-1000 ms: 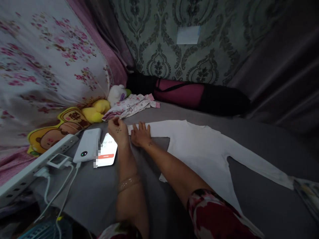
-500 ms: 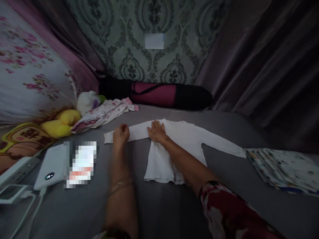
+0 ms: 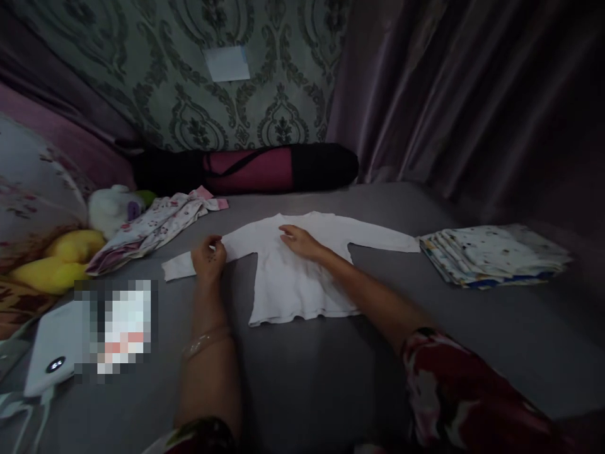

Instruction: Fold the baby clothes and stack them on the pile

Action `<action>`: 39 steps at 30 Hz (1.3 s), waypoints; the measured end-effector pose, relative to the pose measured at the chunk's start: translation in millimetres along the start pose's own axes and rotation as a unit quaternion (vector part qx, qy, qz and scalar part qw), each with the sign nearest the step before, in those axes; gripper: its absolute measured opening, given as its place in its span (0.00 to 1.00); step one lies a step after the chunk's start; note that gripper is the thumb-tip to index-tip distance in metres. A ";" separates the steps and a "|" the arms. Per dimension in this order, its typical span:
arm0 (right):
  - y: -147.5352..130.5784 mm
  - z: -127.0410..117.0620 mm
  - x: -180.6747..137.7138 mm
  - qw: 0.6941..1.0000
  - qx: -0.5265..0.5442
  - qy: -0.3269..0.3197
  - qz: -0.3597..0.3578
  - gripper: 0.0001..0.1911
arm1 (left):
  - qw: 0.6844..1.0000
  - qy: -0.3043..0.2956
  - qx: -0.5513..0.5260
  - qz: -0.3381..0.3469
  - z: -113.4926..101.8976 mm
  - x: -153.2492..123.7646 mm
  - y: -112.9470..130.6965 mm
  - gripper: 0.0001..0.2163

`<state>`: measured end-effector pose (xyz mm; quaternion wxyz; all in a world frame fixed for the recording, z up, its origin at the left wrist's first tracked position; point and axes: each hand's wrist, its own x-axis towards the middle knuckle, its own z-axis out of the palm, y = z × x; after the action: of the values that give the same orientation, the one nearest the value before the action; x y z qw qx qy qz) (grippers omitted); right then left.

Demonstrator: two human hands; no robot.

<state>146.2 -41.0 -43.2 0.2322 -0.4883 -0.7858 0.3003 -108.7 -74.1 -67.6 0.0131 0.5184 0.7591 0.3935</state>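
Note:
A small white long-sleeved shirt (image 3: 302,277) lies spread flat on the grey bed sheet (image 3: 331,378), both sleeves stretched out sideways. My left hand (image 3: 208,258) pinches the shirt's left sleeve, fingers closed on the cloth. My right hand (image 3: 297,241) rests flat and open on the shirt's chest near the collar. A clear bangle sits on my left wrist.
A folded stack of patterned cloths (image 3: 491,252) lies at the right. A floral garment (image 3: 151,227) and plush toys (image 3: 70,252) are at the left, with a power bank (image 3: 51,353) and a phone (image 3: 120,328) nearer me. A pink-and-black roll (image 3: 250,167) lies along the wall.
The view has swung right, so the shirt now sits centred. My right hand slid from the left shoulder to the chest. My left hand stays on the left sleeve.

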 end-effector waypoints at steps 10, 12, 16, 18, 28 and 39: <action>80.7 -86.1 -145.2 0.958 -0.207 0.061 0.191 0.15 | 0.992 -0.070 0.064 0.078 10.6 -21.2 7.7 0.14; 80.2 -85.0 -162.6 0.954 -0.215 0.033 0.207 0.16 | 0.990 -0.084 0.079 0.079 10.6 -22.3 7.8 0.13; 66.8 -75.7 -183.1 0.957 -0.202 0.013 0.209 0.16 | 0.984 -0.126 0.109 0.057 4.0 -20.2 10.4 0.12; 59.4 -71.6 -189.0 0.961 -0.188 0.001 0.203 0.16 | 0.976 -0.162 0.134 0.057 -2.7 -22.5 13.3 0.10; 57.6 -59.3 -203.3 0.970 -0.181 -0.002 0.161 0.09 | 0.954 -0.281 0.102 0.034 -42.8 -101.2 40.2 0.16; 51.0 -59.3 -201.1 0.976 0.041 0.068 0.205 0.15 | 0.954 -0.298 0.028 -0.034 -51.7 -129.5 61.1 0.13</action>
<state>300.7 -191.4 -51.0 0.2389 -0.6481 -0.6383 0.3398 -23.6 -198.3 -44.9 0.2375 0.5860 0.7486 0.1994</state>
